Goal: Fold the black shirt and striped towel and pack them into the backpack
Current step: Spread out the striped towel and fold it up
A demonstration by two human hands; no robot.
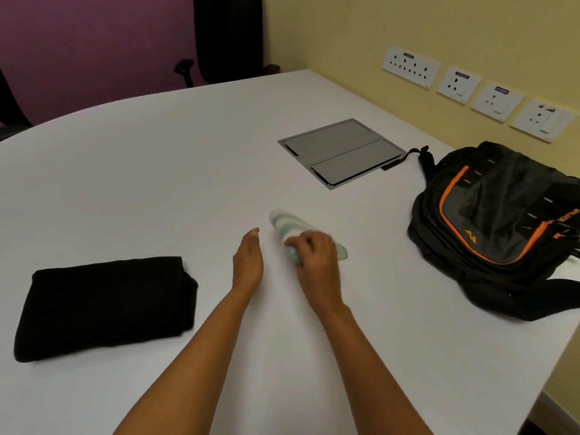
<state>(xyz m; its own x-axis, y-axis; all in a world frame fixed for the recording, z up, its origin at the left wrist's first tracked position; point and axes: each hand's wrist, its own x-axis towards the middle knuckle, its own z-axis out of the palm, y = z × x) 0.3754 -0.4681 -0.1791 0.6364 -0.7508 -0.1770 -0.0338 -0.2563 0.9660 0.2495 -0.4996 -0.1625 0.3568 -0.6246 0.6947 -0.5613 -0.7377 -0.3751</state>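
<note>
The black shirt point(105, 306) lies folded into a rectangle on the white table point(157, 183), at the left. The striped towel point(288, 226), white and pale green, is rolled into a tube near the table's middle. My right hand point(315, 259) grips the near part of that roll with curled fingers. Just left of the roll, my left hand point(249, 260) has its fingers straight and holds nothing. The black and orange backpack point(499, 227) lies on its back at the right, near the wall.
A grey cable hatch point(342, 152) is set flush into the table behind the towel. Wall sockets point(411, 67) line the yellow wall at the right. A black office chair point(227, 39) stands beyond the far edge.
</note>
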